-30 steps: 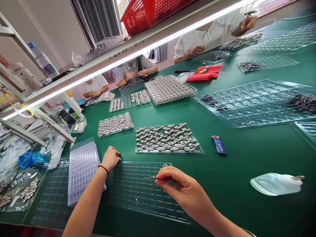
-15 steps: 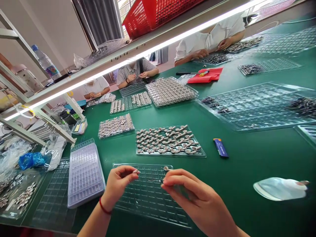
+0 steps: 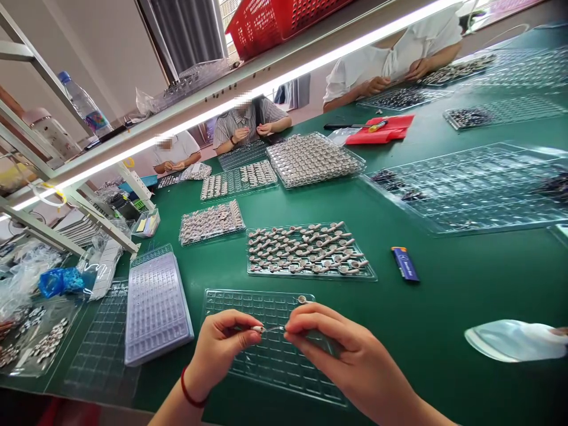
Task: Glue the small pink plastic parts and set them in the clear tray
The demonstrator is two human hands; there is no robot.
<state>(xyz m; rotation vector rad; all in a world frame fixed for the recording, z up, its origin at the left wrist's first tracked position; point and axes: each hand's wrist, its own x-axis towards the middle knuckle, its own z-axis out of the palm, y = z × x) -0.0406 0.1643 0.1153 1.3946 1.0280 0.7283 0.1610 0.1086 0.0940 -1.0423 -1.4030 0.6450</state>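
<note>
A: Hands?
B: From my end, the left hand pinches a small white part, thumb against fingers. My right hand pinches a thin wire-like piece, tip aimed left at the white part. Touching or not, can't tell.
A: Position?
B: Both held above a clear grid tray. One pale round-ended part at its far right corner.
A: Step?
B: I'd read it as bringing the two pieces tip to end. Next move calls for a steady left pinch and fine aim from the right.
A: Around it?
B: Filled tray just far side, lilac tray stack left, blue packet far right. All on the green bench.
</note>
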